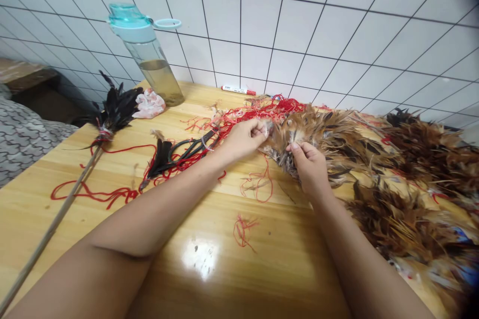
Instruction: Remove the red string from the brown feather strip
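Observation:
My left hand (247,137) pinches something greyish and feathery, partly hidden by its own fingers, at the near-left end of a pile of brown feathers (329,134). Close by on the right, my right hand (310,164) has thumb and forefinger pressed together at the pile's edge. What lies in that pinch is too small to make out. Behind and left of my left hand spreads a tangle of red yarn (280,107). Black-handled scissors (187,149) rest among the strands, beside a small bunch of black feathers (160,158).
A stick (56,224) topped with black feathers (118,107) lies at left. Behind it stand a water bottle (157,77) and a crumpled tissue (149,104). A red marker (238,90) lies by the tiled wall (262,20). More brown feather bundles (407,219) cover the right side.

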Demonstrator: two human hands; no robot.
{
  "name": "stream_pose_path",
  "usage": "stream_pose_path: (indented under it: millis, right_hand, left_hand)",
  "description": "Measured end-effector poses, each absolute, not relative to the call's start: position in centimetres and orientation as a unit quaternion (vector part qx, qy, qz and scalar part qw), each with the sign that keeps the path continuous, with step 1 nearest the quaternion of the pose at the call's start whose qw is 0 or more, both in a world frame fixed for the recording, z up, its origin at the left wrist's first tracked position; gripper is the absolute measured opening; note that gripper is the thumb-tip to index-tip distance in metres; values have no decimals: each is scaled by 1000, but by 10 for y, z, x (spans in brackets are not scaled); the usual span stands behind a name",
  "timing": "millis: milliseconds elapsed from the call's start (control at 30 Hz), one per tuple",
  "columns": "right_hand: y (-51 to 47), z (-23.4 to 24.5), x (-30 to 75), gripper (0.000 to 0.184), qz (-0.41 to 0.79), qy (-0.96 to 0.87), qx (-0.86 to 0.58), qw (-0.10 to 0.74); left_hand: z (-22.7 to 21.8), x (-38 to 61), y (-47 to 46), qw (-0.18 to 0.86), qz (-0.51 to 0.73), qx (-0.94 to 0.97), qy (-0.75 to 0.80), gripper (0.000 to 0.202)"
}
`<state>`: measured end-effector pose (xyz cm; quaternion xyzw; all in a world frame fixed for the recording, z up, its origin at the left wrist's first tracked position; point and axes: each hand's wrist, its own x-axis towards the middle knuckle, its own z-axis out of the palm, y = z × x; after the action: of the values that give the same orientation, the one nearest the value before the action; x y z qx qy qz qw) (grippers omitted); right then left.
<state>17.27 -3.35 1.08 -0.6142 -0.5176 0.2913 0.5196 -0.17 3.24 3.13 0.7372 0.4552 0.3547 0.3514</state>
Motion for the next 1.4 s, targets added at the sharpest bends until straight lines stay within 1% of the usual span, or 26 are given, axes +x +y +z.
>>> stream_pose_path:
  millis: [167, 267, 500, 633, 800, 933, 1000, 1167, 1233, 1333, 1400]
  right_hand:
    - [-33, 3, 172, 27, 315, -536, -597, 507]
    - [-32, -2, 171, 27, 342, -532, -589, 504]
    - [-33, 0, 166, 27, 389, -515, -573, 506]
    - [-34, 5, 164, 31, 412, -498, -577, 500]
    - [-35, 8, 163, 28, 430, -493, -567, 500]
    - [-32, 8, 168, 28, 410, -498, -574, 504]
    - [-30, 7, 172, 29, 397, -492, -584, 509]
    - [-27, 4, 178, 30, 373, -486, -594, 521]
    - [-27, 4, 178, 30, 361, -493, -598, 519]
    - [-28, 5, 177, 29, 348, -497, -600, 521]
    - [-28, 7, 177, 28, 344, -496, -598, 527]
  left_hand:
    - [28, 9, 23, 522, 365, 673, 376, 12]
    - [27, 14, 18, 585, 368, 622, 369, 13]
    - [25, 14, 17, 644, 395, 570, 324, 22]
    - [24, 14, 17, 653, 390, 559, 330, 26]
    - [26, 13, 18, 645, 373, 580, 330, 24]
    - [31, 11, 19, 696, 381, 522, 313, 16]
    - [32, 9, 21, 720, 381, 488, 314, 15]
    - [32, -1, 29, 758, 356, 461, 294, 29]
    - [33, -6, 31, 765, 332, 478, 275, 32]
    - [36, -11, 33, 765, 279, 526, 244, 32]
    - [37, -11, 32, 759, 265, 542, 245, 39]
